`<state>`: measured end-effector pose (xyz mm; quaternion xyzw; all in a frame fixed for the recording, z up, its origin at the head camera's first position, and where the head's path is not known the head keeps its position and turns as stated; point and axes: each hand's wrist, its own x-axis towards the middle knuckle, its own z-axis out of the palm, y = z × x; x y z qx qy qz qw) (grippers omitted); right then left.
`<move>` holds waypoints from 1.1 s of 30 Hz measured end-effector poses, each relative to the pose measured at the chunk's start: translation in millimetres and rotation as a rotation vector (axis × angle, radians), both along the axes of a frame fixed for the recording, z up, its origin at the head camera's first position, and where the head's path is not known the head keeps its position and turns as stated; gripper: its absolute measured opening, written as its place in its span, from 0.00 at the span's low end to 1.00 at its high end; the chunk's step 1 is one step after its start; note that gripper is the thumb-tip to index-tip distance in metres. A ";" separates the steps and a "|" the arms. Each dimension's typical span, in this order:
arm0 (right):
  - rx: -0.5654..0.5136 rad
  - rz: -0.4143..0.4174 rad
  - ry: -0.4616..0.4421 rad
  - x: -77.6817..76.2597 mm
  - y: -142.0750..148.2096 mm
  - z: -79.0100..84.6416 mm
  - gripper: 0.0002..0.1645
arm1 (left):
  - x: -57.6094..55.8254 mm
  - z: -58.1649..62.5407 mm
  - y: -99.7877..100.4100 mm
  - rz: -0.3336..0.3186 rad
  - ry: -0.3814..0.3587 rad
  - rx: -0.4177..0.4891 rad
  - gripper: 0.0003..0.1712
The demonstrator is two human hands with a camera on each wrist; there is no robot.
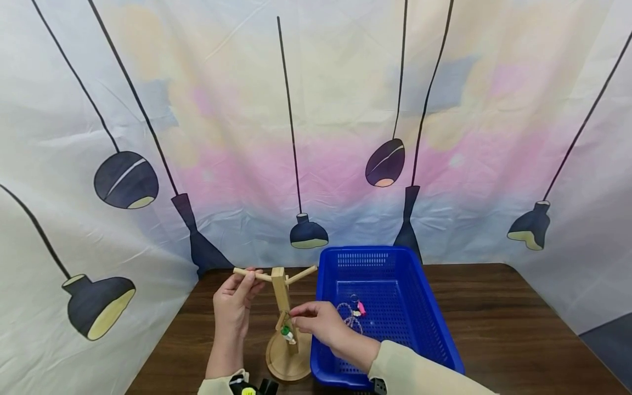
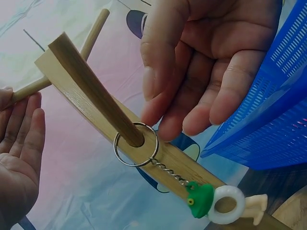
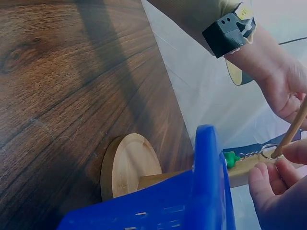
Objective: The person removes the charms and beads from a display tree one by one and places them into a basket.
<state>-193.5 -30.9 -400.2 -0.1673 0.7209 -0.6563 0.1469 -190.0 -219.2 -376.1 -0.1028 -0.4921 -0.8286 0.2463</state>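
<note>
A wooden stand (image 1: 281,293) with several pegs rises from a round base (image 3: 136,165). My left hand (image 1: 236,304) pinches one of its upper pegs (image 1: 261,276) between thumb and fingers. On a lower peg (image 2: 96,86) hangs the metal ring (image 2: 116,152) of a keychain. A short chain joins that ring to a green-headed frog figure (image 2: 200,200) with a white ring round its body. Close by the ring is my right hand (image 1: 323,323), its fingers loosely bent and apart from the thumb; whether a fingertip touches the ring I cannot tell.
A blue perforated basket (image 1: 434,323) stands directly right of the stand. Inside it lie several small keychain items, one a pink charm (image 1: 361,308). Under everything is a dark wooden table (image 1: 498,323), with a printed cloth (image 1: 237,109) hanging behind.
</note>
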 end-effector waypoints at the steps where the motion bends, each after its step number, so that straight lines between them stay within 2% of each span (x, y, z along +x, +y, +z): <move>1: 0.001 -0.005 0.004 0.2 -0.5 -0.2 0.13 | 0.4 0.4 0.3 0.000 0.000 0.000 0.16; 8: -0.041 -0.042 0.037 -0.4 -9.4 -4.2 0.12 | 1.1 0.1 0.0 -0.024 0.032 0.008 0.15; 13: -0.074 -0.061 0.015 -0.8 -12.7 -4.6 0.11 | 0.2 -0.8 0.3 0.003 0.003 0.000 0.16; 24: -0.051 -0.073 0.002 -2.5 -12.8 -3.9 0.09 | 0.1 1.2 1.3 0.020 -0.024 -0.014 0.15; 33: -0.047 -0.064 0.047 -2.0 -11.6 -5.8 0.09 | 2.4 2.5 1.0 -0.009 0.025 -0.014 0.15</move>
